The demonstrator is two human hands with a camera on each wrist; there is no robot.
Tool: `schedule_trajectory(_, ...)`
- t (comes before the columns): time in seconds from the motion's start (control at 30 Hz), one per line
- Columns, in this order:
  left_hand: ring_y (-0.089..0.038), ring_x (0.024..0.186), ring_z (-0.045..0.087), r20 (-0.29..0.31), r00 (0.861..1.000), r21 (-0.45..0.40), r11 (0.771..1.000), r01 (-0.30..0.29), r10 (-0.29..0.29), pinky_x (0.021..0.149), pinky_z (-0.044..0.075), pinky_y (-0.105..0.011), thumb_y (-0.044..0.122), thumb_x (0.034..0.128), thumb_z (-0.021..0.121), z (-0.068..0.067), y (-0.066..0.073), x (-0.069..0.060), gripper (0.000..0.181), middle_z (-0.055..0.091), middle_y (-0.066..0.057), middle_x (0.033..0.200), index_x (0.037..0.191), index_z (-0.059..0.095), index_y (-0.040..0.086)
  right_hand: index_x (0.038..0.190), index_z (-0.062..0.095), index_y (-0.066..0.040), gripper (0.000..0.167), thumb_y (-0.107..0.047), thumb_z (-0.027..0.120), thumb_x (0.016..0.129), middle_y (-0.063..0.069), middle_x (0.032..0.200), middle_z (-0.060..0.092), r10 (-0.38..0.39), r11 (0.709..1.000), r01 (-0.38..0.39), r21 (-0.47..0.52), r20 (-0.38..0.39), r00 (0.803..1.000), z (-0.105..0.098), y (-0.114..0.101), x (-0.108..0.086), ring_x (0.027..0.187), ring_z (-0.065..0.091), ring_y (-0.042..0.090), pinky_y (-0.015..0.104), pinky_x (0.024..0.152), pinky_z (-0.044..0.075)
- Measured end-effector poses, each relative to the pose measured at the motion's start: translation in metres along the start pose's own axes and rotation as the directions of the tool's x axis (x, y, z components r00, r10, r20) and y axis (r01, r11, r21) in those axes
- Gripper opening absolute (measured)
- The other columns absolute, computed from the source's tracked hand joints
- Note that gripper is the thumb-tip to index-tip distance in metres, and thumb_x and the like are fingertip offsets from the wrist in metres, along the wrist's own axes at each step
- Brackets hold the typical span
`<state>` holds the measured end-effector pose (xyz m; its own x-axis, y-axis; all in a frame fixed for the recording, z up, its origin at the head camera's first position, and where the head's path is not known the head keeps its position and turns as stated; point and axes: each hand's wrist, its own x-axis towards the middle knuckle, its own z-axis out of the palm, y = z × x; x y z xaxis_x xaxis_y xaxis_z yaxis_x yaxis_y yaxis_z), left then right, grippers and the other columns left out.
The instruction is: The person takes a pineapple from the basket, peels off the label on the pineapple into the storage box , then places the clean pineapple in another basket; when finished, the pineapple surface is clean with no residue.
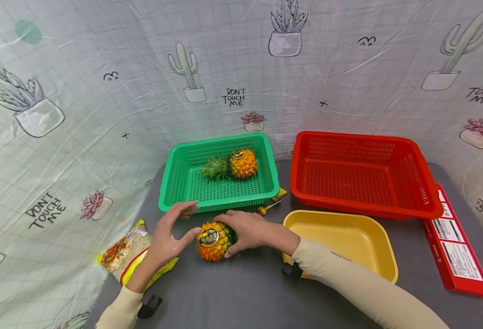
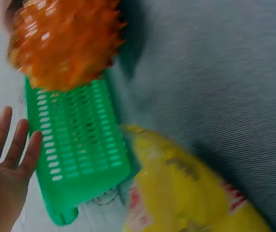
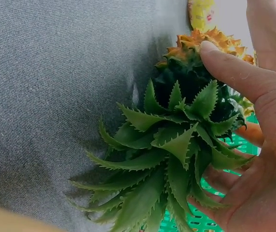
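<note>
Pineapple, qty 1, loc. nr. side of green basket, btwn. both hands; contact w/ tbl. unclear. Backdrop: lt. gray cloth, printed w/ potted plants & "DON'T TOUCH ME". Table: dk. gray top. Red basket: plastic, perf. walls, far R side. Green basket: similar, L of red, holds 2nd pineapple lying on its side, leaves to L. Yellow tray: rect., rounded corners, just in front of red basket, partly hid. by R sleeve. Red box: long, flat, wht. label panels, R edge of tbl., far end by red basket's corner. Food bag: yel. edges, food pic. on front, at L, partly behind L forearm. R hand: grips pineapple nr. leaf end, thumb one side, fingers round other. L hand: fingers extended & apart, nothing held; thumb tip at fruit's edge, touch can't be told. Pineapple detail: orange body, dk. green nr. crown, spiny leaves; label blk. w/ gold. Yel. packet: sm., btwn. baskets. Lollipop: wht. stick, just beside green basket's front R corner.
</note>
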<state>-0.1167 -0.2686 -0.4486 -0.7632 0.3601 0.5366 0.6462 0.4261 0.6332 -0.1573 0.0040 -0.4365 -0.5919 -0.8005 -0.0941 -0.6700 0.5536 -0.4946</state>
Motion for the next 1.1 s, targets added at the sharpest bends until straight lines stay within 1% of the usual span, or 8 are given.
schedule_trajectory(0.07,-0.025,0.121,0.059,0.069,0.998,0.019,1.000,-0.006,0.005,0.098,0.049,-0.041,0.025,0.0946,0.081,0.006,0.000,-0.002,0.066,0.060,-0.007,0.141,0.154,0.054,0.014,0.159,0.048,-0.020,0.090,-0.050,0.089,0.085,0.004,0.144,0.057,-0.007,1.000,0.007,0.003,-0.004,1.000,0.000,0.001,-0.001,0.125,0.058,0.021,0.043,0.096,0.054)
schedule_trajectory(0.17,-0.028,0.129,0.056,0.169,0.985,0.041,0.999,0.028,-0.034,0.102,0.047,-0.048,0.027,0.0907,0.085,0.014,-0.002,-0.008,0.077,0.053,-0.004,0.151,0.158,0.049,0.018,0.160,0.047,-0.020,0.090,-0.050,0.089,0.085,0.004,0.144,0.057,-0.012,1.000,0.012,0.003,-0.003,1.000,0.000,0.002,-0.002,0.125,0.058,0.021,0.042,0.095,0.054)
schedule_trajectory(0.3,-0.026,0.136,0.050,0.294,0.946,0.046,0.990,0.133,-0.140,0.105,0.046,-0.051,0.030,0.0843,0.092,0.024,-0.004,-0.014,0.096,0.043,0.002,0.159,0.164,0.039,0.021,0.160,0.046,-0.020,0.092,-0.049,0.089,0.085,0.003,0.145,0.057,-0.002,1.000,0.002,0.012,-0.001,1.000,0.000,0.003,-0.003,0.125,0.057,0.019,0.040,0.097,0.053)
schedule_trajectory(0.4,-0.021,0.134,0.049,0.345,0.919,0.026,0.980,0.197,-0.194,0.104,0.048,-0.047,0.033,0.0791,0.096,0.032,-0.007,-0.015,0.109,0.040,0.003,0.158,0.166,0.032,0.023,0.161,0.044,-0.018,0.093,-0.047,0.089,0.085,0.002,0.148,0.056,-0.010,1.000,0.010,0.025,-0.007,1.000,-0.001,0.004,-0.003,0.129,0.056,0.019,0.040,0.101,0.051)
schedule_trajectory(0.53,-0.018,0.128,0.053,0.345,0.907,0.002,0.966,0.259,-0.243,0.101,0.049,-0.042,0.034,0.0743,0.100,0.038,-0.011,-0.017,0.114,0.043,0.003,0.154,0.165,0.031,0.023,0.158,0.044,-0.014,0.092,-0.046,0.090,0.085,0.003,0.147,0.057,-0.028,0.998,0.029,0.050,-0.022,0.999,-0.001,0.005,-0.002,0.129,0.055,0.019,0.038,0.104,0.049)
schedule_trajectory(0.73,-0.017,0.115,0.059,0.331,0.882,-0.008,0.934,0.357,-0.334,0.095,0.052,-0.039,0.043,0.0747,0.098,0.041,-0.017,-0.022,0.103,0.051,0.003,0.140,0.155,0.039,0.018,0.148,0.048,-0.013,0.081,-0.044,0.090,0.086,0.003,0.132,0.061,-0.013,0.994,0.015,0.109,-0.023,1.000,0.001,0.006,-0.003,0.117,0.059,0.015,0.032,0.097,0.051)
schedule_trajectory(0.9,-0.018,0.112,0.060,0.320,0.883,-0.024,0.928,0.371,-0.344,0.094,0.053,-0.040,0.042,0.0776,0.096,0.044,-0.020,-0.024,0.095,0.053,0.002,0.135,0.152,0.042,0.019,0.146,0.049,-0.012,0.077,-0.044,0.089,0.087,0.002,0.130,0.061,-0.013,0.994,0.016,0.112,-0.024,1.000,0.002,0.007,-0.003,0.114,0.059,0.014,0.031,0.095,0.051)
schedule_trajectory(1.1,-0.017,0.111,0.061,0.320,0.882,-0.025,0.927,0.373,-0.346,0.094,0.053,-0.038,0.041,0.0777,0.096,0.045,-0.019,-0.023,0.092,0.053,0.003,0.135,0.150,0.041,0.024,0.147,0.052,-0.010,0.074,-0.042,0.086,0.090,0.004,0.136,0.060,-0.036,0.993,0.037,0.108,-0.014,0.999,-0.002,0.008,-0.004,0.121,0.057,0.017,0.033,0.101,0.049)
